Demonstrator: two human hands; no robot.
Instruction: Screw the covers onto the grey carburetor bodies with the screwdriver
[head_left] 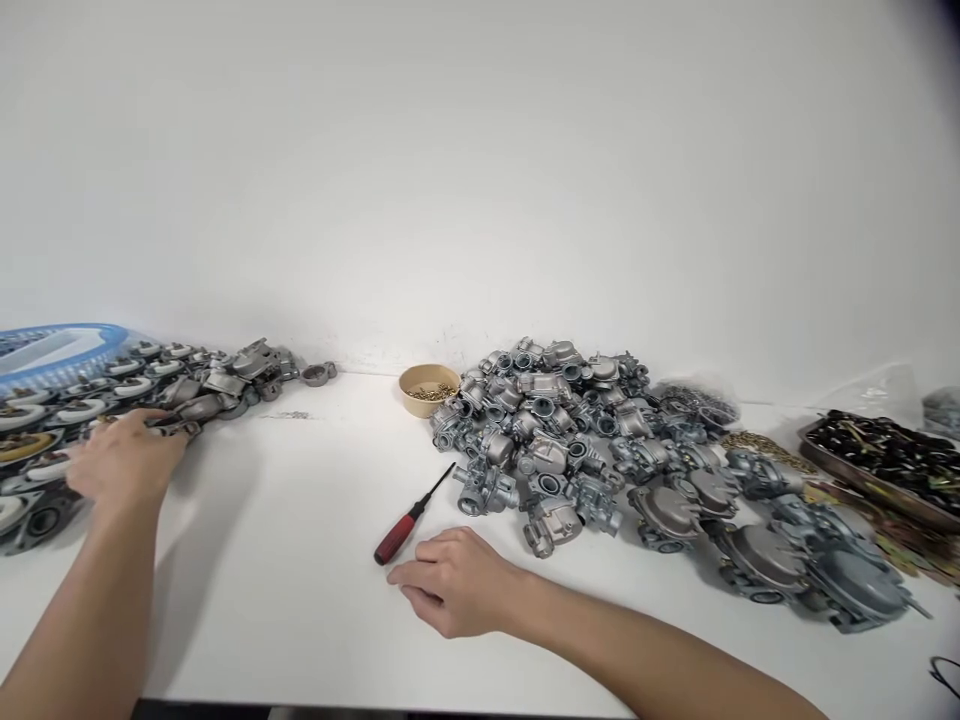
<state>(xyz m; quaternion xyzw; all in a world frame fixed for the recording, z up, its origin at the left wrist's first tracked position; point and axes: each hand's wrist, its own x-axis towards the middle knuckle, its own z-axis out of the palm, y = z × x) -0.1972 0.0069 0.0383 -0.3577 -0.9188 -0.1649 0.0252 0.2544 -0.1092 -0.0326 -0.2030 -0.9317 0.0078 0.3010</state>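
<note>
My left hand (126,455) reaches over the pile of grey metal parts with white rings (82,410) at the left; its fingertips are among the parts, and what they touch is hidden. My right hand (457,582) rests on the white table, its fingers bent and slightly apart with nothing visible in them. Just beyond its fingertips lies a screwdriver (396,538) with a red and black handle, its shaft pointing up and right. A large heap of metal carburetor bodies (544,455) stands behind and to the right of that hand.
A tan bowl (414,379) with small brass pieces stands near the wall. At the far left is a blue-rimmed basket (112,335). Larger carburetors (765,555) lie at the right, near a tray of dark parts (892,490) and a clear plastic bag (881,392).
</note>
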